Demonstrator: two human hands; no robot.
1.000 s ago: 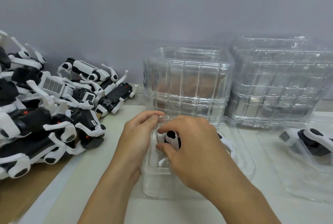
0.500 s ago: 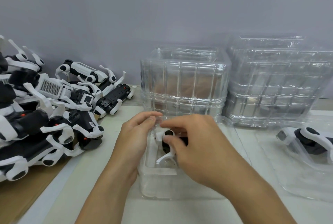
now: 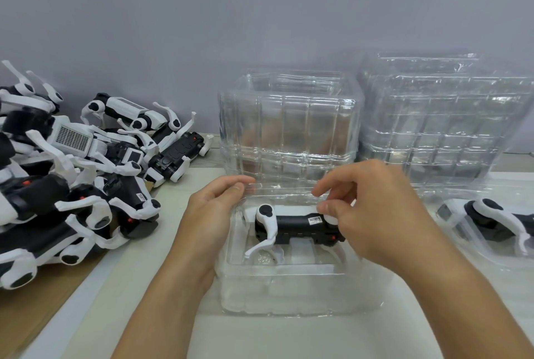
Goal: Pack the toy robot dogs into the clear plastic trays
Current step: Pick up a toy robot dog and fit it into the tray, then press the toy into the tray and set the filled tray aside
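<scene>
Clear plastic tray (image 3: 291,290) on the pale tabletop (image 3: 260,338), straight ahead, with one toy robot dog (image 3: 294,225) lying on its side inside, black body lengthwise left to right, white leg (image 3: 267,230) bent down toward the near wall. Left hand (image 3: 212,214) against the tray's left wall, thumb and forefinger curled over the far left rim and pinching it. Right hand (image 3: 375,208) over the dog's right end, fingers (image 3: 328,208) curled, thumb tip pressed on the white part there, forefinger raised just above; grip on the dog loose, more a pinch than a full hold. Small white label (image 3: 315,219) showing on the black body beside that thumb.

Behind the tray, touching or nearly so, a tall stack of empty clear trays (image 3: 289,127); to its right a second, wider stack (image 3: 445,127). Further right on the tabletop, another clear tray (image 3: 462,238) already holding a dog (image 3: 497,218), partly cut off by the frame edge.

At far left, heaped on brown cardboard (image 3: 40,301), a pile of unpacked black-and-white dogs (image 3: 66,179), legs tangled and sticking up, well apart from the working tray. Grey wall (image 3: 260,12) behind everything.
</scene>
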